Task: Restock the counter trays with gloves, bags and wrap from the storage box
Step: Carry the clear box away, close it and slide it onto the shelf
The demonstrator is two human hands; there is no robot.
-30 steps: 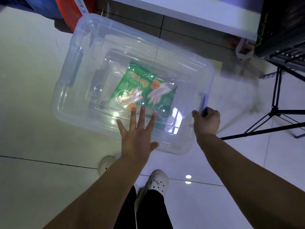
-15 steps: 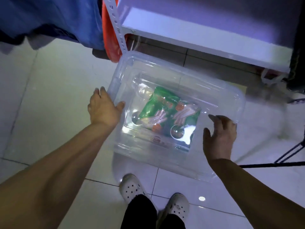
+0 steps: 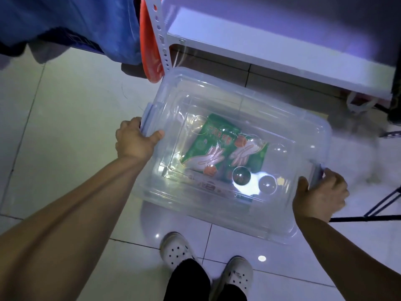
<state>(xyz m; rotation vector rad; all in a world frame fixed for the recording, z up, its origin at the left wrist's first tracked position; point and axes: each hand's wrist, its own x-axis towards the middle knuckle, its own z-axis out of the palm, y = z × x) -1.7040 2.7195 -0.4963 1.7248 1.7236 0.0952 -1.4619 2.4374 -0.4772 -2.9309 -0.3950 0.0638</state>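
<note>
A clear plastic storage box [image 3: 217, 101] with its lid on sits over the tiled floor in front of me. Through the lid I see a green pack of gloves [image 3: 208, 140] printed with pale glove pictures. My left hand [image 3: 134, 142] grips the bluish latch handle at the box's left end, thumb on the lid. My right hand [image 3: 321, 196] holds the matching latch handle at the right end. Whether the box rests on the floor or hangs just above it I cannot tell.
A white shelf board [image 3: 282, 48] and its perforated metal upright [image 3: 160, 35] stand just beyond the box. Blue fabric [image 3: 76, 22] and an orange object [image 3: 149, 53] lie at the upper left. A black tripod leg [image 3: 368, 218] crosses the floor at right. My white shoes [image 3: 178, 250] are below.
My left hand moved from the lid to the left end and closed on its handle. My right hand closed round the right handle. The view shifted, so the shelf shows more.
</note>
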